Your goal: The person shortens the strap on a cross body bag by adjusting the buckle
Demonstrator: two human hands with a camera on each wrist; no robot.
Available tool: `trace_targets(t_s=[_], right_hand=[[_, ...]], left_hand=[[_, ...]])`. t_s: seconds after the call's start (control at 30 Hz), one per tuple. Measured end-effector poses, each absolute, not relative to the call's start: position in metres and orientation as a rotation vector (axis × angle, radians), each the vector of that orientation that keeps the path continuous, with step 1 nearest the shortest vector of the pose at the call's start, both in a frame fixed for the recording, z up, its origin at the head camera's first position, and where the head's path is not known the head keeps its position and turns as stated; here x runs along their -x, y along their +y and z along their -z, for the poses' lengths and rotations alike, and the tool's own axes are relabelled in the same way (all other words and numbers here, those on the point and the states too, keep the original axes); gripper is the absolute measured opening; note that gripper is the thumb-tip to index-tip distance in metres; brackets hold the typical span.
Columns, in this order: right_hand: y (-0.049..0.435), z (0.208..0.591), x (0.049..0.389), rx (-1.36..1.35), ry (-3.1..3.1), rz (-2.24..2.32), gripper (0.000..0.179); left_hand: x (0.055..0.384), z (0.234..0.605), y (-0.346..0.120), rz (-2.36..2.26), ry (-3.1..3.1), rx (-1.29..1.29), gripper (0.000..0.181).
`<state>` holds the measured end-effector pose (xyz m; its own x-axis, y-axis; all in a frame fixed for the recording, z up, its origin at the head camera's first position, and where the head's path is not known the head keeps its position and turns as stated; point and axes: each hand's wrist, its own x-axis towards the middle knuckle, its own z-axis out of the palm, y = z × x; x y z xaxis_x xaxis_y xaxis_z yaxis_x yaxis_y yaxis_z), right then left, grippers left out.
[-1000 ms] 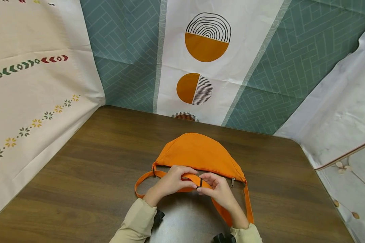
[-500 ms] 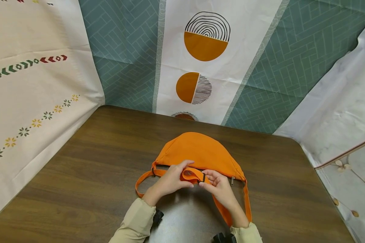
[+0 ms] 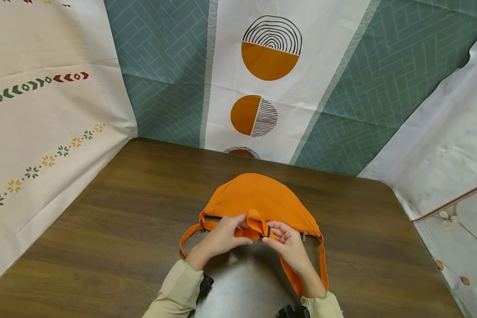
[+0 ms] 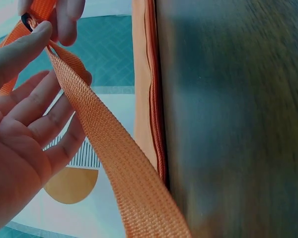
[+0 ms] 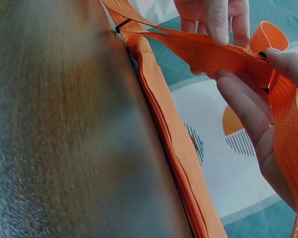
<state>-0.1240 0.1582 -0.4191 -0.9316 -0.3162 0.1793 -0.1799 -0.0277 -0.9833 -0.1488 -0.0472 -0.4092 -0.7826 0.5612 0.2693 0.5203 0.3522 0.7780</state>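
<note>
An orange half-moon waist bag (image 3: 258, 196) lies on the table in the head view, its zipper edge towards me. My right hand (image 3: 292, 247) pinches the black strap slider (image 3: 267, 232) between thumb and fingers. A small loop of strap (image 3: 253, 215) stands up just left of the slider. My left hand (image 3: 222, 236) holds the strap to the left of it; in the right wrist view its thumb lies on the strap (image 5: 203, 49) with fingers behind. In the left wrist view the left hand's other fingers (image 4: 44, 106) spread loosely behind the strap.
The brown wooden table (image 3: 123, 229) extends around the bag. Behind it hangs a green and white patterned cloth (image 3: 167, 79), with pale cloths at left (image 3: 43, 132) and right (image 3: 441, 145). A metal zipper pull (image 3: 304, 237) hangs at the bag's right end.
The strap, nearly flat between the hands one second ago, has bulged into an upright loop beside the slider. My left thumb and fingers have spread apart; my right hand keeps the slider, shifted slightly right.
</note>
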Motion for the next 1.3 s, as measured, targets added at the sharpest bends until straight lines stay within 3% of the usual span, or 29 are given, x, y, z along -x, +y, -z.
trace_targets(t_s=[0.57,0.97,1.3], right_hand=[[0.161,0.419,0.124,0.602,2.078,2.158,0.034],[0.162,0.421,0.123,0.732,2.078,2.133,0.033],[0.164,0.421,0.123,0.64,2.152,2.118,0.035]], left_hand=[[0.149,0.41,-0.047,-1.639,2.414,-1.068,0.005],[0.15,0.405,-0.052,-1.587,2.436,-1.058,0.006],[0.151,0.405,-0.061,-1.584,2.428,-1.014,0.003]])
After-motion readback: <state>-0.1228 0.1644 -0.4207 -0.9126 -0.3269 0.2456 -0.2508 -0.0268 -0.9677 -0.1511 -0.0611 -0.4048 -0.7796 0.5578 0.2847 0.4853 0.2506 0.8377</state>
